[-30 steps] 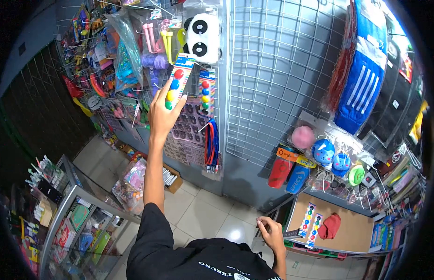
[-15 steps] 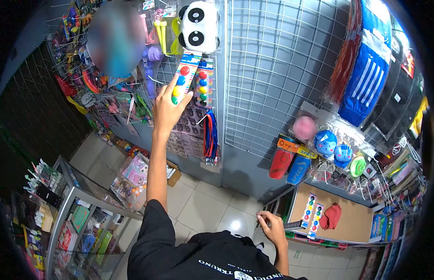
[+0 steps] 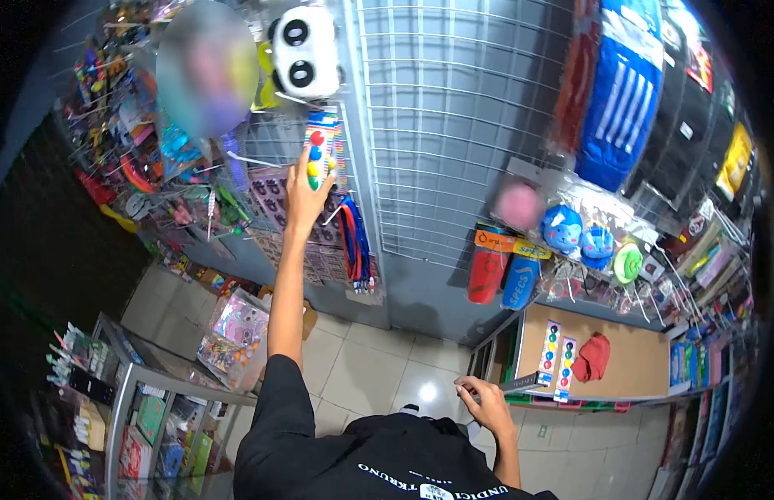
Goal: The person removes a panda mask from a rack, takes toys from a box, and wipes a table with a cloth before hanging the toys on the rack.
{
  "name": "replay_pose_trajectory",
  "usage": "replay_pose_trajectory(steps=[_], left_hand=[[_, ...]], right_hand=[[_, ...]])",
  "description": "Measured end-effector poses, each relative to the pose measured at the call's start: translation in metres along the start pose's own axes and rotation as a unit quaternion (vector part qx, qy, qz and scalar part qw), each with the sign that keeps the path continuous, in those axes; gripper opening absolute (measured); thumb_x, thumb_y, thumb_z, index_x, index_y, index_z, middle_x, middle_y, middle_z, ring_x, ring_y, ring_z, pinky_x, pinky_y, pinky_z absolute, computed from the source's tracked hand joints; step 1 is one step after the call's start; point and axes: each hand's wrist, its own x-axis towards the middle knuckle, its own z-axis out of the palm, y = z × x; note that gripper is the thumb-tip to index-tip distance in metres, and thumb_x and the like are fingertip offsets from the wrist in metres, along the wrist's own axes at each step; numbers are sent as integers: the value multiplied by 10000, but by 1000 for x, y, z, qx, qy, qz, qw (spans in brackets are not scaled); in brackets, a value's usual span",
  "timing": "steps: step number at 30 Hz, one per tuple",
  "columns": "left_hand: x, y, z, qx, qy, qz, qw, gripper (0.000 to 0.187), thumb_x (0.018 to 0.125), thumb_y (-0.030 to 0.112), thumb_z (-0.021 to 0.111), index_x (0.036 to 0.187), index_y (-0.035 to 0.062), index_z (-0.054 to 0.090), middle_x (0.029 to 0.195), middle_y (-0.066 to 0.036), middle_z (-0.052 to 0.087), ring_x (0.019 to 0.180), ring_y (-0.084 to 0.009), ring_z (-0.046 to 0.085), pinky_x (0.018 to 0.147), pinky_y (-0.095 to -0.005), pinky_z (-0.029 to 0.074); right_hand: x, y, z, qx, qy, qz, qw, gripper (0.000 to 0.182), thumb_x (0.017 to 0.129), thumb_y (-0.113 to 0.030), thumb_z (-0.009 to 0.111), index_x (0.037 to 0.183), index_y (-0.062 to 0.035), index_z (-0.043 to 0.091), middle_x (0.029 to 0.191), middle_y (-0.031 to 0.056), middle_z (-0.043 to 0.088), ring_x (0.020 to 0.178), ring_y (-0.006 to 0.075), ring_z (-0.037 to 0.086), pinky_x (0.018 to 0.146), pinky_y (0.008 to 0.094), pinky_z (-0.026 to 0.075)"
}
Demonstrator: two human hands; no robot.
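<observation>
My left hand [image 3: 307, 193] reaches up the wall display, its fingers and thumb around the lower part of a card of round coloured magnets [image 3: 317, 137]. The card hangs upright, with red, blue, yellow and green discs, and overlaps a similar card behind it. A white hook juts out just above, under a white panda plush item [image 3: 307, 52]. Blue, red and black lanyards [image 3: 354, 242] hang just below the card. My right hand [image 3: 487, 406] is low beside my body, fingers loosely bent, with nothing visible in it. A dark grey strip [image 3: 520, 383] lies close to its fingers.
A wire grid [image 3: 462, 125] covers the wall ahead. On a brown shelf top [image 3: 637, 358] lie two similar magnet cards [image 3: 550, 350] and a red cloth item [image 3: 592, 358]. Packaged shin guards [image 3: 487, 271] hang above it. A glass display case [image 3: 187, 367] stands at lower left.
My left hand has brought the magnet card across in front of the similar hanging card, less tilted than before. The whole view has shifted slightly. My right hand stays low beside my body.
</observation>
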Motion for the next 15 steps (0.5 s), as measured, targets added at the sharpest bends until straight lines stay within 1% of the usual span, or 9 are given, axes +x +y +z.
replay_pose_trajectory(steps=[1,2,4,5,6,9,10,12,15], left_hand=[[-1,-1,5,-22,12,45,999,784,771,203,788,1453,139,409,1137,-232,556,1063,-398,583,892,-473,489],[-3,-1,10,-33,-2,30,999,825,767,219,796,1465,84,378,1194,-239,555,1090,-391,572,939,-462,465],[-1,-15,29,-35,14,89,995,850,767,222,799,1468,38,354,1325,-245,518,1185,-396,539,1017,-448,426],[-3,-6,26,-42,-21,39,998,882,763,246,809,1464,-7,337,1436,-246,447,1299,-381,471,1093,-423,369],[0,-2,28,-29,-19,53,998,924,757,270,817,1476,-15,312,1463,-246,421,1355,-356,423,1120,-405,342],[-3,-25,47,-60,-22,25,998,945,769,326,823,1478,-27,309,1503,-224,378,1365,-307,412,1126,-393,323],[-5,-15,44,-17,3,84,996,955,770,385,820,1467,-35,321,1494,-246,375,1360,-335,410,1124,-411,324],[-16,-5,44,31,58,85,994,964,766,450,811,1456,-31,340,1458,-263,402,1320,-375,437,1111,-447,335],[-47,30,33,136,116,88,980,918,762,493,801,1410,-20,400,1370,-255,470,1245,-400,471,1067,-496,358]], right_hand=[[-2,3,-1,0,4,6,1000,186,917,-182,620,1041,-56,679,907,156,700,865,317,676,782,402,511],[-5,6,-2,1,8,14,1000,194,919,-189,616,1046,-57,678,919,159,701,880,321,674,792,407,509],[-8,13,-7,-16,5,20,1000,211,930,-207,596,1065,-65,673,976,175,700,911,351,665,813,426,510],[-11,14,-10,-27,5,31,999,223,937,-226,593,1076,-70,670,986,174,699,915,361,659,816,428,508],[-15,22,-10,-37,21,8,999,234,945,-238,587,1079,-63,667,1001,172,695,933,366,651,818,430,507],[-22,38,-21,-40,20,-18,999,258,961,-253,559,1091,-44,638,1024,177,683,960,369,638,827,444,503],[-25,44,-25,-35,8,4,999,256,960,-252,555,1088,-42,626,1018,178,682,963,368,637,833,447,501],[-32,42,-45,-9,17,42,999,242,951,-243,561,1094,-61,632,1021,172,690,955,364,647,828,445,505],[-45,69,-66,-28,108,77,991,221,940,-249,583,1052,-72,654,961,148,706,888,355,666,776,438,523]])
